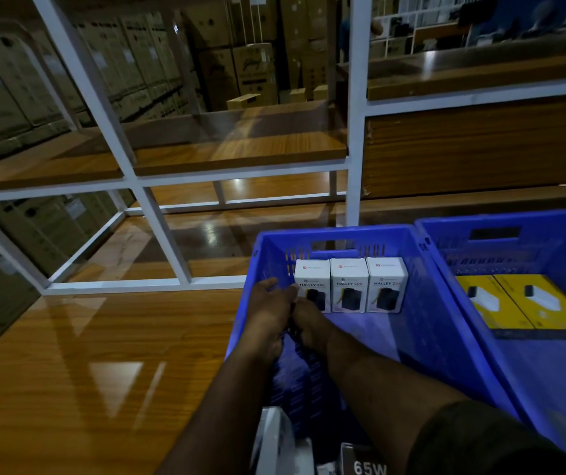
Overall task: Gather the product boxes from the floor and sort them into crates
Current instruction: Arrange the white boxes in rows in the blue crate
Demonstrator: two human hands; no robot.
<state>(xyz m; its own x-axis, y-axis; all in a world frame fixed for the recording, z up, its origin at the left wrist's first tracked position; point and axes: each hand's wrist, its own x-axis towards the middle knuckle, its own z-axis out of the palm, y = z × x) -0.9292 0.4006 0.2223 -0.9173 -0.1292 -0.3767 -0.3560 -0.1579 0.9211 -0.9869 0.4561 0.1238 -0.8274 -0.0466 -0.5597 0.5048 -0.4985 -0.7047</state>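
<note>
Both hands, left hand (269, 303) and right hand (309, 323), meet at nine o'clock of the leftmost white box (312, 289) in the left crate (422, 323); finger grip cannot be told. A nudge might topple the row.
</note>
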